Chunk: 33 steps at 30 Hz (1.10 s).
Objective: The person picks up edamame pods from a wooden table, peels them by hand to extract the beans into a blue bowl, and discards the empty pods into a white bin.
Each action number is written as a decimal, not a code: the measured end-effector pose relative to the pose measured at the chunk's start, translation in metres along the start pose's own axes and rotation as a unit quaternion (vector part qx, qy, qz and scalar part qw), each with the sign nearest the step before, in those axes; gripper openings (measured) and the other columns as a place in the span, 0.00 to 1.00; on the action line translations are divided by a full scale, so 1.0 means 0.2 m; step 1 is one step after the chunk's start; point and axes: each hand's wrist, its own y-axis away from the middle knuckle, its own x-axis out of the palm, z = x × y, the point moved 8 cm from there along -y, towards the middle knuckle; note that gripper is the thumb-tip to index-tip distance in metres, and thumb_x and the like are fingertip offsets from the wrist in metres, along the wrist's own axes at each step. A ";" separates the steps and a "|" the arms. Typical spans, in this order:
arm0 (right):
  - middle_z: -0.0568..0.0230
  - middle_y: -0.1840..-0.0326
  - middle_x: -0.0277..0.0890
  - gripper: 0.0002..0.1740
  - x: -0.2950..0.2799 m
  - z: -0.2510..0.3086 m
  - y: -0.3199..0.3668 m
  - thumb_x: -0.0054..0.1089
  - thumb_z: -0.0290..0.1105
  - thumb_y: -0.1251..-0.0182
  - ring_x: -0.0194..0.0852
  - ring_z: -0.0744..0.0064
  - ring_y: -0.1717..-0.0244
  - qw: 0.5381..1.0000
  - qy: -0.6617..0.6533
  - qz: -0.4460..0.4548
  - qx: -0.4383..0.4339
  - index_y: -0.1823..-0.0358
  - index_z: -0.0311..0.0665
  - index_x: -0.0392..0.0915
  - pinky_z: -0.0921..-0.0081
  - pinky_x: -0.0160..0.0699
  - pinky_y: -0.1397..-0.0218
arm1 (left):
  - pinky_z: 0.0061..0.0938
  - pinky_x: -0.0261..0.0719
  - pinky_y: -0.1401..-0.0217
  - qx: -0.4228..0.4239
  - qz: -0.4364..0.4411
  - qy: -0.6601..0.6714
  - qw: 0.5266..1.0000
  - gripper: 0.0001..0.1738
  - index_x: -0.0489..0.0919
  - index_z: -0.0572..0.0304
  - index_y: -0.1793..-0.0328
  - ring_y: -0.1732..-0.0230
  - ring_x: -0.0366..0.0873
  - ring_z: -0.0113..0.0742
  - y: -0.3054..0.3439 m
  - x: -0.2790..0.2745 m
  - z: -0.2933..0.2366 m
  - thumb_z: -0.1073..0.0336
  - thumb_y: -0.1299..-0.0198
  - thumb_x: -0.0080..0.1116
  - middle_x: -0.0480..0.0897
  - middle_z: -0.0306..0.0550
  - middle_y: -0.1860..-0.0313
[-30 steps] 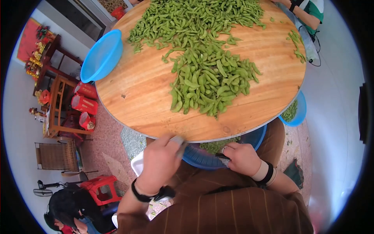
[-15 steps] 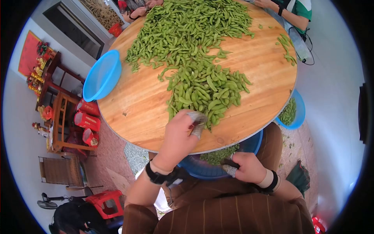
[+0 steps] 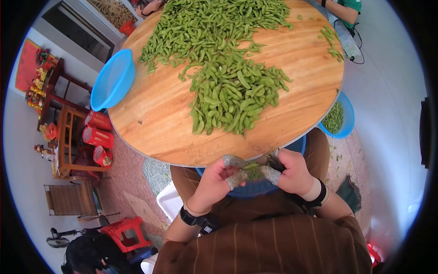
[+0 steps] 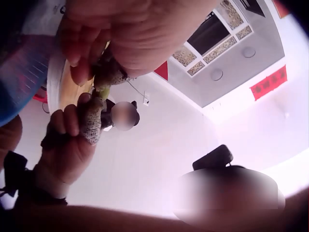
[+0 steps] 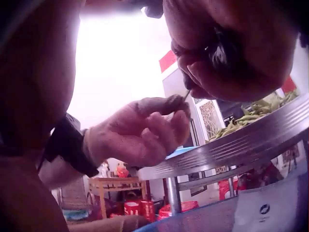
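Both hands meet just past the table's near edge, above a blue basin (image 3: 299,145) of green beans on the lap. The left hand (image 3: 213,182) pinches a green soybean pod (image 3: 250,167) between thumb and forefinger, which wear greyish finger covers. On the pod's other end is the right hand (image 3: 294,172), pinching it with covered fingertips; something black shows at its forefinger. In the right wrist view, the left hand (image 5: 140,130) and right hand (image 5: 236,53) hold a thin end of the pod between their fingertips. A pile of pods (image 3: 235,93) lies on the round wooden table (image 3: 155,123).
A larger heap of pods (image 3: 214,27) covers the table's far side. An empty-looking blue basin (image 3: 113,80) leans at the left edge. Another blue basin (image 3: 349,116) with green contents stands low on the right. A red stool (image 3: 127,233) and a seated person are at lower left.
The left hand reached from the table edge to the pod pile, then came back to the right hand with a pod. The right hand has risen slightly to meet it.
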 end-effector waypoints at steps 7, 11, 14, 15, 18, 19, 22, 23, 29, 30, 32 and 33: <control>0.52 0.67 0.77 0.12 0.05 0.02 -0.01 0.63 0.28 0.42 0.78 0.54 0.67 0.997 0.055 0.038 -0.025 0.58 0.33 0.75 0.71 0.75 0.63 | 0.15 0.65 0.71 -0.073 0.131 -0.044 0.988 0.08 0.77 0.62 0.52 0.74 0.66 0.17 0.02 0.05 0.05 0.68 0.33 0.51 0.75 0.32 0.70; 0.59 0.67 0.80 0.15 0.09 -0.06 0.03 0.59 0.26 0.41 0.81 0.68 0.68 0.987 -0.092 0.096 0.093 0.52 0.33 0.71 0.74 0.78 0.65 | 0.16 0.68 0.68 -0.030 0.062 -0.087 0.994 0.08 0.78 0.63 0.53 0.72 0.68 0.18 0.01 0.02 0.00 0.71 0.34 0.50 0.75 0.32 0.72; 0.66 0.67 0.80 0.15 0.15 -0.05 0.07 0.55 0.25 0.39 0.79 0.78 0.74 0.951 -0.159 0.177 0.199 0.50 0.33 0.70 0.78 0.77 0.70 | 0.14 0.64 0.71 0.058 -0.013 -0.141 0.988 0.07 0.77 0.62 0.56 0.74 0.67 0.18 0.01 0.01 -0.06 0.75 0.36 0.48 0.74 0.31 0.74; 0.66 0.67 0.80 0.15 0.16 -0.04 0.07 0.55 0.25 0.39 0.79 0.78 0.74 0.951 -0.158 0.177 0.200 0.50 0.33 0.70 0.78 0.77 0.70 | 0.15 0.65 0.72 0.052 -0.022 -0.184 0.981 0.08 0.77 0.63 0.56 0.75 0.68 0.19 0.01 0.00 -0.05 0.76 0.37 0.47 0.74 0.32 0.74; 0.69 0.69 0.80 0.12 0.16 -0.03 0.06 0.51 0.25 0.38 0.77 0.81 0.78 0.965 -0.123 0.167 0.162 0.52 0.33 0.71 0.82 0.76 0.74 | 0.16 0.67 0.73 0.064 -0.030 -0.253 0.965 0.09 0.77 0.63 0.56 0.76 0.71 0.20 0.00 0.00 -0.06 0.77 0.38 0.47 0.76 0.33 0.73; 0.70 0.70 0.79 0.11 0.15 -0.04 0.06 0.50 0.25 0.37 0.76 0.82 0.79 0.967 -0.119 0.161 0.160 0.53 0.33 0.72 0.82 0.75 0.74 | 0.17 0.68 0.74 0.081 -0.029 -0.279 0.956 0.09 0.77 0.63 0.56 0.76 0.72 0.20 0.00 0.00 -0.07 0.78 0.39 0.46 0.76 0.34 0.73; 0.72 0.72 0.78 0.10 0.15 -0.06 0.06 0.49 0.25 0.35 0.72 0.83 0.80 0.960 -0.166 0.138 0.179 0.53 0.34 0.74 0.84 0.71 0.77 | 0.17 0.69 0.73 0.173 -0.022 -0.351 0.920 0.09 0.77 0.63 0.56 0.75 0.73 0.22 0.02 0.06 -0.14 0.77 0.39 0.48 0.77 0.35 0.73; 0.73 0.73 0.77 0.10 0.15 -0.07 0.06 0.49 0.24 0.35 0.69 0.85 0.82 0.948 -0.215 0.121 0.200 0.54 0.35 0.74 0.86 0.68 0.78 | 0.17 0.69 0.73 0.172 -0.022 -0.351 0.920 0.09 0.77 0.63 0.56 0.75 0.73 0.22 0.01 0.06 -0.13 0.77 0.39 0.48 0.77 0.35 0.73; 0.71 0.75 0.70 0.14 0.22 -0.07 0.11 0.52 0.31 0.30 0.58 0.87 0.83 0.806 -0.491 0.178 0.279 0.45 0.38 0.71 0.87 0.59 0.81 | 0.19 0.67 0.76 0.038 0.060 -0.095 0.993 0.10 0.76 0.61 0.49 0.79 0.71 0.24 -0.01 0.06 0.00 0.72 0.35 0.50 0.76 0.40 0.75; 0.71 0.75 0.70 0.14 0.22 -0.07 0.11 0.52 0.31 0.30 0.58 0.87 0.83 0.806 -0.491 0.179 0.279 0.45 0.38 0.71 0.87 0.59 0.81 | 0.22 0.67 0.75 -0.039 0.131 0.113 0.984 0.11 0.75 0.62 0.47 0.79 0.70 0.27 -0.01 0.11 0.06 0.70 0.34 0.50 0.75 0.41 0.74; 0.70 0.75 0.68 0.17 0.26 -0.06 0.13 0.52 0.34 0.29 0.57 0.88 0.82 0.741 -0.554 0.217 0.312 0.42 0.37 0.69 0.88 0.58 0.80 | 0.24 0.67 0.74 -0.113 0.193 0.316 0.922 0.12 0.75 0.62 0.46 0.79 0.68 0.30 0.01 0.16 0.11 0.68 0.34 0.51 0.74 0.42 0.74; 0.70 0.75 0.68 0.17 0.27 -0.06 0.13 0.52 0.34 0.29 0.57 0.88 0.82 0.741 -0.553 0.218 0.312 0.42 0.37 0.69 0.88 0.58 0.80 | 0.23 0.65 0.75 -0.116 0.209 0.336 0.911 0.14 0.74 0.62 0.45 0.80 0.67 0.29 0.00 0.17 0.13 0.65 0.33 0.50 0.73 0.42 0.75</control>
